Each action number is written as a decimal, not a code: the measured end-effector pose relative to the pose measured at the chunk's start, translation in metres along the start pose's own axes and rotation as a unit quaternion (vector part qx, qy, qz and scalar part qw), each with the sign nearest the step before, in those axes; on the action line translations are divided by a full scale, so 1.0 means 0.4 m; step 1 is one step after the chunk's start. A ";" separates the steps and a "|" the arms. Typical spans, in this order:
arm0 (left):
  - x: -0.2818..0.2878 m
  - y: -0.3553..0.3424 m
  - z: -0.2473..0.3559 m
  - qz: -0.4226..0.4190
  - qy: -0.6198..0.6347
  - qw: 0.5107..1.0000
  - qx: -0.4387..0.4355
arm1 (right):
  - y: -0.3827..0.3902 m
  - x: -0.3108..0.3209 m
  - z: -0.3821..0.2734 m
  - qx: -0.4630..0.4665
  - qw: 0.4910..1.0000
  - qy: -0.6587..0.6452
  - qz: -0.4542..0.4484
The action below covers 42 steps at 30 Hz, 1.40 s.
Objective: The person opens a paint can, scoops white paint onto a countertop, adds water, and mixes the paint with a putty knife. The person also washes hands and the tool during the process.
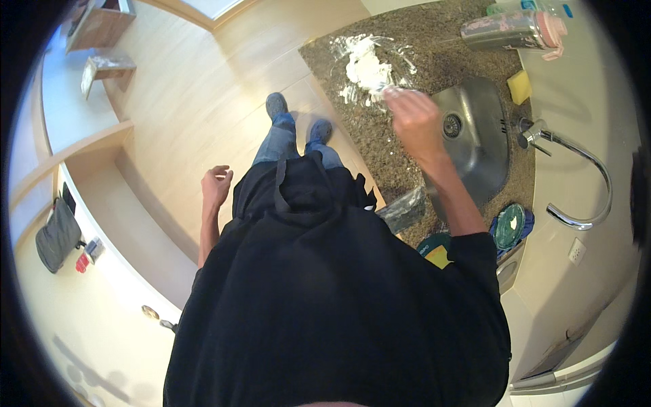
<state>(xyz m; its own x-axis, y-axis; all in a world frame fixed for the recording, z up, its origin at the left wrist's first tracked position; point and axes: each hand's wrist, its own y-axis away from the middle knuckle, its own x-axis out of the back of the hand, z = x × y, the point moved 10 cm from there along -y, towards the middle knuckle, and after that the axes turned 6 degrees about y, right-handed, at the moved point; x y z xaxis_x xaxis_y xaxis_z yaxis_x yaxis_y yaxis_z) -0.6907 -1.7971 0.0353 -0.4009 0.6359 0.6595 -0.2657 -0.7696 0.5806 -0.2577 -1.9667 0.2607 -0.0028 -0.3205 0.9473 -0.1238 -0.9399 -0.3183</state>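
A soft white mass [367, 66], like wet dough or paste, lies smeared over the speckled brown countertop [363, 138]. Right beside it is my right hand [415, 121], its fingers drawn together at the edge of the smear. Something pale shows at the fingertips, too small to name. My left hand [217, 183] hangs away from the counter beside my body, its fingers loosely bent and apart, with nothing seen in it.
Beyond my right wrist is a steel sink [485, 129] with a curved faucet [583, 220]. A yellow sponge [519, 87] sits by its rim. A steel bottle with a pink lid [508, 32] lies at the far right. A dark green round lid [508, 227] is nearer.
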 end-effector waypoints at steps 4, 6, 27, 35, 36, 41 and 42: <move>0.007 0.029 -0.042 0.005 0.025 0.999 0.026 | 0.134 -0.021 0.203 -0.358 0.920 -0.149 -0.061; -0.003 0.038 -0.054 -0.004 0.008 0.999 0.031 | 0.203 -0.062 0.257 -0.489 0.844 -0.212 -0.058; -0.004 -0.029 -0.043 -0.016 0.038 0.999 -0.003 | 0.044 -0.066 -0.074 0.019 0.984 0.120 -0.133; 0.001 -0.041 -0.062 -0.009 0.043 0.999 0.012 | 0.060 0.003 0.009 -0.175 0.980 -0.087 -0.047; -0.001 -0.038 -0.068 -0.013 0.045 0.999 0.016 | 0.098 -0.009 0.064 -0.283 0.947 -0.145 -0.051; -0.015 -0.035 -0.086 -0.030 0.051 0.998 0.024 | 0.275 -0.139 0.198 -0.606 0.711 -0.356 -0.036; -0.017 -0.042 -0.090 -0.032 0.054 0.997 0.034 | 0.236 -0.163 0.207 -0.575 0.721 -0.387 -0.015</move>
<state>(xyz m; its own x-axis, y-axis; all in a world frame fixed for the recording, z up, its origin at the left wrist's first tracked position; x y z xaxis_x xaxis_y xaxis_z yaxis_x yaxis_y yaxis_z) -0.7150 -1.7908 0.0039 -0.4785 0.6706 0.5669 -0.2351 -0.7199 0.6531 -0.1871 -2.0445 0.1657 0.5172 -0.6897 0.5067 -0.8535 -0.3720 0.3648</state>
